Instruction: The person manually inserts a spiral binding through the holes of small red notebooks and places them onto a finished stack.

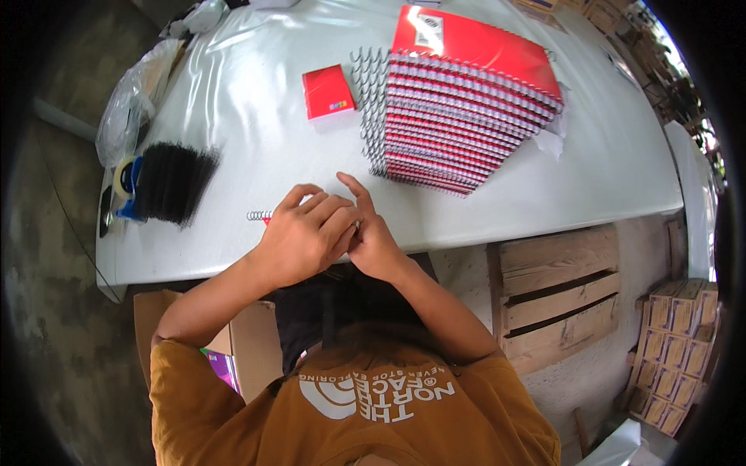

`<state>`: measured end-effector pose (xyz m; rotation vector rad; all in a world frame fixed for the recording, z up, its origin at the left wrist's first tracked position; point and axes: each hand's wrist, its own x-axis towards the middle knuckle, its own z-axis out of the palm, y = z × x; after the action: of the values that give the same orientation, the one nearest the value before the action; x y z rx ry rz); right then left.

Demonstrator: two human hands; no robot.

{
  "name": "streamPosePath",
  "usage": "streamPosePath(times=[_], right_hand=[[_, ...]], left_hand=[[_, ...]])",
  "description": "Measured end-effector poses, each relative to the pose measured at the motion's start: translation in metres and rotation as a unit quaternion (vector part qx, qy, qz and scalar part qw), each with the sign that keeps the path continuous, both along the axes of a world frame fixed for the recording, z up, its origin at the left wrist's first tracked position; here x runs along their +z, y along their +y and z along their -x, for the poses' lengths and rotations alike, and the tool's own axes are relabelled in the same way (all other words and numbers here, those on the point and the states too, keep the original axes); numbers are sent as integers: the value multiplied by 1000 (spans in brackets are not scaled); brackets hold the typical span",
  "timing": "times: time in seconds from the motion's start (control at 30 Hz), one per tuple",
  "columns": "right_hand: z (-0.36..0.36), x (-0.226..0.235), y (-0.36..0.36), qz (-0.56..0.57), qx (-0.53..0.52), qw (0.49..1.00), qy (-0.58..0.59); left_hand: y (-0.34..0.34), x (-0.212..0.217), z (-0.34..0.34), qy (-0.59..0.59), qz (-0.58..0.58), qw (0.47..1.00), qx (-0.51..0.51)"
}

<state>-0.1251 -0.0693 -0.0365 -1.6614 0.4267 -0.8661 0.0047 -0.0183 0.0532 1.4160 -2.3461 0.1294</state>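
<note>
Just above the near table edge, my hands meet over a small red spiral notebook (266,220) that they mostly cover. Its loose wire coil (256,216) sticks out to the left of my left hand. My left hand (307,233) is closed over the notebook, fingers curled. Pressed against it, my right hand (373,242) has its thumb and fingers drawn together, with one finger pointing up; what they pinch is hidden. Beyond them lies a small red notepad (328,92) without a coil. A large fanned stack of red spiral notebooks (458,116) stands to its right, coil ends jutting out.
At left on the white-covered table (249,155) are a bundle of black wire coils (177,182), a blue tape dispenser (130,186) and a clear plastic bag (136,101). An open cardboard box (256,342) is below the edge. A wooden pallet (559,291) and stacked cartons (672,353) stand right.
</note>
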Motion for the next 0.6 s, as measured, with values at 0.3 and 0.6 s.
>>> streamPosePath(times=[0.3, 0.6], right_hand=[[21, 47, 1, -37, -6, 999, 18], [45, 144, -37, 160, -177, 920, -312]], left_hand=[[-11, 33, 8, 118, -30, 992, -30], [-21, 79, 60, 630, 144, 754, 118]])
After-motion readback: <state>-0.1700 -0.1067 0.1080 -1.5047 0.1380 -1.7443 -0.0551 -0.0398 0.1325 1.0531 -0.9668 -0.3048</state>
